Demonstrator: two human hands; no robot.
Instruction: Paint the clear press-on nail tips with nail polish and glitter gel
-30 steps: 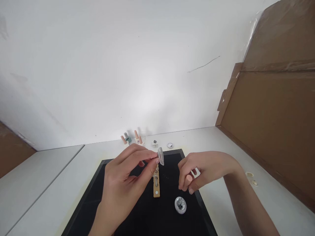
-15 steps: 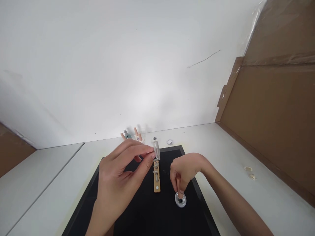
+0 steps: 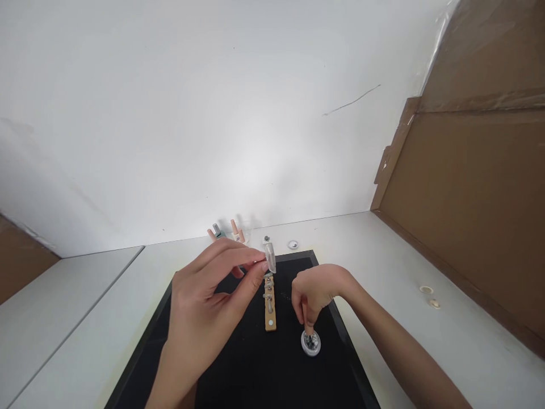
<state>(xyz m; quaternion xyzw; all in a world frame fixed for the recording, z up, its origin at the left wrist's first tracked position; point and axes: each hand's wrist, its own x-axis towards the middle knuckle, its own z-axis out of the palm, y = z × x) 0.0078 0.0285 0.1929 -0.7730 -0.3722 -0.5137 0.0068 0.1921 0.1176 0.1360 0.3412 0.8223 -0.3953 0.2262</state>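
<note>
Overhead, the left hand [image 3: 208, 307] pinches a clear plastic nail tip [image 3: 269, 262] between its fingers, while the right hand [image 3: 315, 289] dips narrowed fingers into a small round silver dish [image 3: 310, 343].

A plain white wall [image 3: 213, 113] rises behind a white table [image 3: 395, 267]. Brown cardboard panels [image 3: 468, 199] stand at the right. Lighting is even.

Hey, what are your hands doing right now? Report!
Left hand pinching a clear nail tip. Right hand fingertips down in a small round dish. Nothing between them but the wooden strip.
</note>
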